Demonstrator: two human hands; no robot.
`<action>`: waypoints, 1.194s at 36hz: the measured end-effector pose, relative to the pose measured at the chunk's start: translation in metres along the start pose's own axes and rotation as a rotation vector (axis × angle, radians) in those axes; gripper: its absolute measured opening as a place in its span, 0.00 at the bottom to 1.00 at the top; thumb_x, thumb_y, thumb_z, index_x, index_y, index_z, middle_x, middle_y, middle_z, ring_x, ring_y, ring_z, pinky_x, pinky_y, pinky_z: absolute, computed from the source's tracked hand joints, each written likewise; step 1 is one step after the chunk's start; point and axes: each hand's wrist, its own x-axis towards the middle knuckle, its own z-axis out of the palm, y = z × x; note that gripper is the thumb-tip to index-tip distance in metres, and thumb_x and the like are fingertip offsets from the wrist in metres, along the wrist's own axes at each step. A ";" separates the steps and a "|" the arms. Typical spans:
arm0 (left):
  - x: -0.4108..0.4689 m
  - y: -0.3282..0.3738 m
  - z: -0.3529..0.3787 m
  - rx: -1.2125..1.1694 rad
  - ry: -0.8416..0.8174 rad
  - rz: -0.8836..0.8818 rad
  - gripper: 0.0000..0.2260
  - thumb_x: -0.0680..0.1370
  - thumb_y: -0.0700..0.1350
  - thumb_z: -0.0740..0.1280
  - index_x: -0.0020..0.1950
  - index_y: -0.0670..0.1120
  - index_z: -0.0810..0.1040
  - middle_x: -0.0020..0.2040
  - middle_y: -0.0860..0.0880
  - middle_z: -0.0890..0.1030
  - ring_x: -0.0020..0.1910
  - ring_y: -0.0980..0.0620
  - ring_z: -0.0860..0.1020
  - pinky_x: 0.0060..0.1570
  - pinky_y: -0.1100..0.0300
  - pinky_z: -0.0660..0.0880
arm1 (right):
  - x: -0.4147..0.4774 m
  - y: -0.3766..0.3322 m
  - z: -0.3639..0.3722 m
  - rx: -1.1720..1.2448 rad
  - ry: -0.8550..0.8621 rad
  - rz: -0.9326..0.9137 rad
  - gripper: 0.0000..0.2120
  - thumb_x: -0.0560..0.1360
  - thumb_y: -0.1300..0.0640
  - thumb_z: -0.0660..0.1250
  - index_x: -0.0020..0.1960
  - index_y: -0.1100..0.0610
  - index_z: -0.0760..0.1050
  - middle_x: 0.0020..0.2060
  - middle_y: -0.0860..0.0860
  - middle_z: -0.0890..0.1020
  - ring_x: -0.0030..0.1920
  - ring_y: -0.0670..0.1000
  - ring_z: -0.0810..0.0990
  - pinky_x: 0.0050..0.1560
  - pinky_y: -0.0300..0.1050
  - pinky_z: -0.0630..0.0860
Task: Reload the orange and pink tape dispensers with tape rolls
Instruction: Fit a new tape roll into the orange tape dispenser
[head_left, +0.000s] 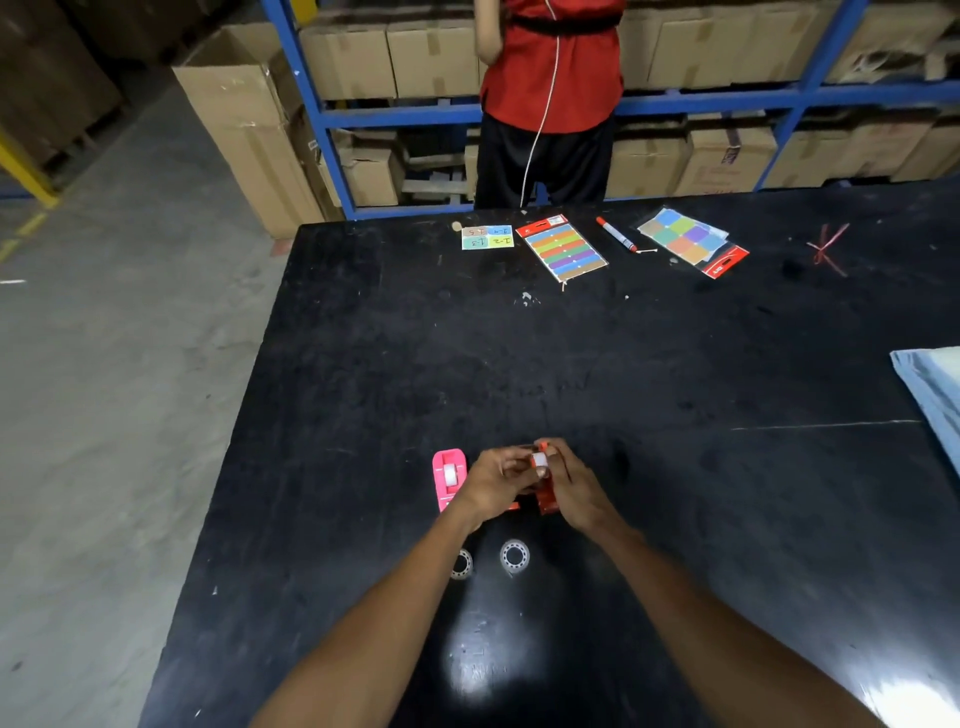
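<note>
Seen near the front edge of the black bench (675, 364): left hand (493, 480) and right hand (574, 488) drawn together, fingers pinched on a small white tape roll (538, 460) held over the orange plastic tape dispenser (545, 500), itself gripped between both hands and largely hidden by them. Just left of the left hand, flat on the bench: the pink plastic tape dispenser (449, 479), a white roll (450, 474) seated in its well. Nearer the front edge, under the forearms: two clear ring-shaped tape cores (514, 556), side by side, the left one (462, 564) partly covered by the left arm. Along the far edge: a green-and-blue handwritten card (487, 237), a red-headed pack of rainbow strip labels (563, 248), an orange-capped marker (616, 234), and a pack of pastel square labels (691, 240). Toward the far right corner: a red scrawled mark (828, 248). At the right edge: a pale blue cloth (935, 389). Behind the far edge: a person in a red top (556, 62), standing before blue shelving (332, 117) stacked with cardboard boxes (431, 60).
</note>
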 end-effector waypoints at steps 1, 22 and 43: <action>-0.001 -0.001 -0.001 0.005 0.001 -0.003 0.15 0.77 0.38 0.71 0.63 0.39 0.79 0.52 0.40 0.84 0.50 0.50 0.82 0.48 0.65 0.80 | -0.001 0.002 -0.002 -0.004 0.008 0.001 0.14 0.84 0.46 0.50 0.60 0.44 0.73 0.53 0.47 0.83 0.54 0.46 0.81 0.51 0.31 0.74; -0.015 -0.077 0.076 1.081 0.092 0.038 0.13 0.76 0.44 0.66 0.60 0.45 0.77 0.58 0.43 0.81 0.59 0.42 0.77 0.64 0.51 0.70 | -0.035 0.048 -0.027 -0.111 0.105 0.137 0.19 0.84 0.45 0.49 0.73 0.46 0.65 0.53 0.50 0.80 0.55 0.55 0.79 0.61 0.50 0.72; -0.065 -0.121 0.027 1.159 0.185 -0.012 0.25 0.71 0.45 0.73 0.65 0.45 0.70 0.61 0.46 0.73 0.58 0.46 0.74 0.60 0.52 0.73 | -0.039 0.038 0.004 -0.155 -0.116 0.202 0.21 0.84 0.46 0.51 0.76 0.47 0.61 0.67 0.53 0.77 0.52 0.50 0.81 0.58 0.44 0.72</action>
